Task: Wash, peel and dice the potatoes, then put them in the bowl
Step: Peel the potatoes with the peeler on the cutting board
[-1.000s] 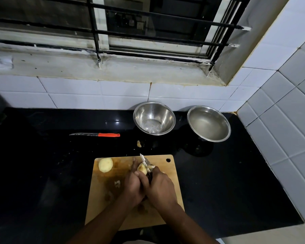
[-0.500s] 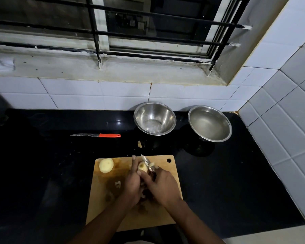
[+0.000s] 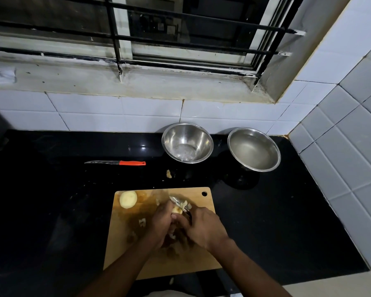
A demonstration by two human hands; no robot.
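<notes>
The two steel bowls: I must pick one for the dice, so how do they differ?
The left bowl looks deeper and holds only a little wet residue at its bottom; the right bowl looks wider and seems filled with water. The left bowl stands nearer the orange-handled knife; the right bowl sits nearer the corner. Both are round steel.

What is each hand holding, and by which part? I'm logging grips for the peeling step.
Left hand grips the potato around its near side; right hand grips the peeler by its handle.

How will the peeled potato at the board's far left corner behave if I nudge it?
The peeled potato looks rounded, so it would probably roll on the cutting board. Its bare flesh is likely slippery. It sits near the edge, so it might drop off.
</notes>
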